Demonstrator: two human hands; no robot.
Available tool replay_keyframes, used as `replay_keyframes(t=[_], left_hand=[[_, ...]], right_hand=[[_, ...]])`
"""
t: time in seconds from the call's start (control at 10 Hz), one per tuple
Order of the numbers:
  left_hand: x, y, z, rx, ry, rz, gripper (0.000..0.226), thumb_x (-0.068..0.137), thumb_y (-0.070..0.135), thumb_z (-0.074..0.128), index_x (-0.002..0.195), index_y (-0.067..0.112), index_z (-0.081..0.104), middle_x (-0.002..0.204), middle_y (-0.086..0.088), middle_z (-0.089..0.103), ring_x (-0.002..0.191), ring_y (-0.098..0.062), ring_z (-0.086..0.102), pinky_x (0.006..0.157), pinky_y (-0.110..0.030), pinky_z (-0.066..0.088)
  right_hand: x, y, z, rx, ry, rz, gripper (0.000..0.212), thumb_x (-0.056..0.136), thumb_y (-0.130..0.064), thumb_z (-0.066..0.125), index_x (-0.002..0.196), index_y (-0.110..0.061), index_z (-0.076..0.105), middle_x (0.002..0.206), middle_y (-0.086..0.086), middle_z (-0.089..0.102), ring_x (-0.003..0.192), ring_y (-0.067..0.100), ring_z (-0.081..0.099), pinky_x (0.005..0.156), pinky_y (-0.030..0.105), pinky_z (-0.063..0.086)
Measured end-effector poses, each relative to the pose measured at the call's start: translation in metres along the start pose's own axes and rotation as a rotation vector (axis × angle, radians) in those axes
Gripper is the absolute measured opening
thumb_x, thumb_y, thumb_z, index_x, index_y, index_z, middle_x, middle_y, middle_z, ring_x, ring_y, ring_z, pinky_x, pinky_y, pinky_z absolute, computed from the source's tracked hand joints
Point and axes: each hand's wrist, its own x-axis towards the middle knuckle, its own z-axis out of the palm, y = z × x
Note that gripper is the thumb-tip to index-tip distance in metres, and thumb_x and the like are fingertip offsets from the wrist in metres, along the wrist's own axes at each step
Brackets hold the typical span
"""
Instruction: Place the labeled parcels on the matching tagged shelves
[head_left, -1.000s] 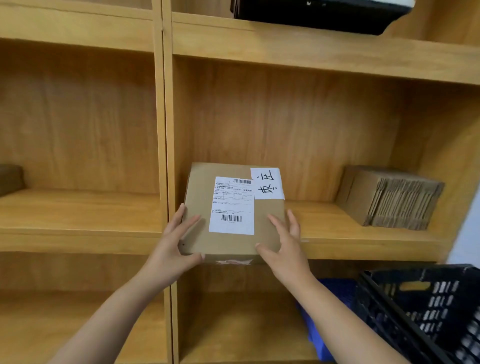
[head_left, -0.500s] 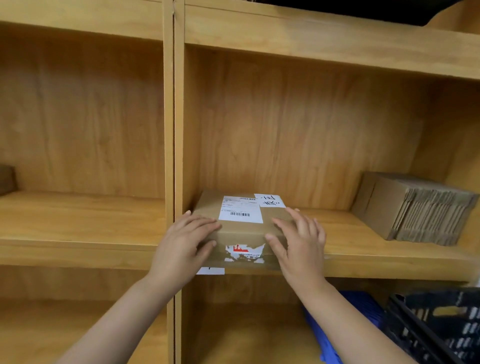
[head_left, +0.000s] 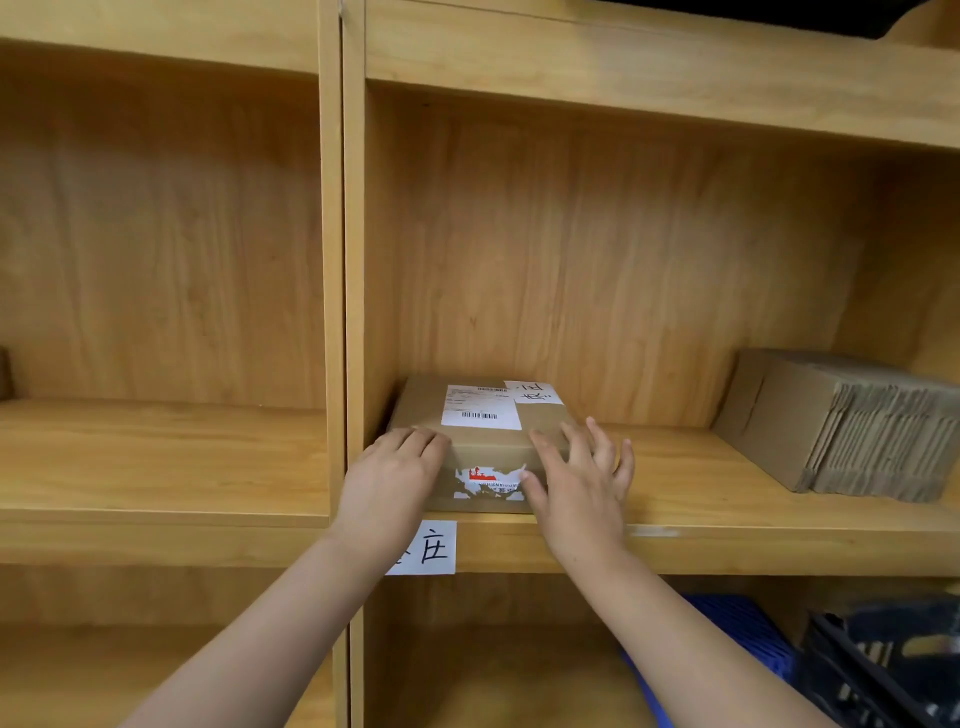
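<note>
A brown cardboard parcel (head_left: 485, 444) lies flat on the wooden shelf (head_left: 737, 514), hard against the left wall of the right-hand compartment. It carries a white shipping label (head_left: 480, 408) and a handwritten white tag (head_left: 535, 393) on top. A white paper tag (head_left: 430, 548) with a handwritten character hangs on the shelf's front edge just below it, partly covered by my left wrist. My left hand (head_left: 395, 483) is cupped over the parcel's front left corner. My right hand (head_left: 579, 483) rests at the front right corner with fingers spread, thumb on the front face.
A stack of flattened cartons (head_left: 852, 426) stands at the right end of the same shelf. A vertical divider (head_left: 337, 260) separates it from the left compartment (head_left: 156, 457). Below right are a black plastic crate (head_left: 883, 670) and a blue object (head_left: 743, 629).
The parcel went from held upright in front of the shelf to lying flat on it, then slid further back. My right hand's fingers have spread apart.
</note>
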Motion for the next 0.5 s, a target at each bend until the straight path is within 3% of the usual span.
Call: replay_keyframes(t=[0.2, 0.3, 0.4, 0.5], left_hand=[[0.014, -0.005, 0.012, 0.052, -0.05, -0.04, 0.065, 0.031, -0.003, 0.084, 0.092, 0.01, 0.068, 0.089, -0.005, 0.073, 0.084, -0.024, 0.069, 0.067, -0.031, 0.056], [0.015, -0.004, 0.013, 0.05, -0.056, -0.06, 0.067, 0.031, -0.003, 0.085, 0.094, 0.01, 0.067, 0.092, -0.006, 0.073, 0.087, -0.025, 0.069, 0.068, -0.032, 0.056], [0.01, -0.003, 0.013, 0.036, -0.01, -0.052, 0.058, 0.046, -0.004, 0.079, 0.101, 0.009, 0.066, 0.1, -0.008, 0.071, 0.095, -0.027, 0.067, 0.078, -0.034, 0.055], [-0.004, -0.001, 0.009, 0.004, 0.028, -0.035, 0.053, 0.059, -0.004, 0.07, 0.109, 0.009, 0.061, 0.112, -0.011, 0.067, 0.1, -0.027, 0.065, 0.082, -0.035, 0.053]], right_hand=[[0.008, -0.003, 0.01, 0.0, -0.108, -0.005, 0.059, 0.078, -0.03, 0.069, 0.132, -0.031, 0.045, 0.133, 0.009, 0.053, 0.129, 0.034, 0.041, 0.103, 0.061, 0.027], [0.01, -0.002, 0.008, 0.019, -0.154, -0.039, 0.066, 0.084, -0.026, 0.061, 0.141, -0.034, 0.029, 0.146, 0.008, 0.038, 0.138, 0.032, 0.024, 0.11, 0.058, 0.016], [0.004, -0.001, 0.001, 0.048, -0.169, -0.025, 0.07, 0.088, -0.027, 0.057, 0.146, -0.034, 0.017, 0.153, 0.01, 0.025, 0.143, 0.032, 0.011, 0.114, 0.054, 0.009], [-0.01, 0.003, -0.006, 0.05, -0.138, -0.002, 0.072, 0.085, -0.025, 0.06, 0.146, -0.027, 0.021, 0.153, 0.013, 0.026, 0.143, 0.033, 0.013, 0.115, 0.053, 0.012]])
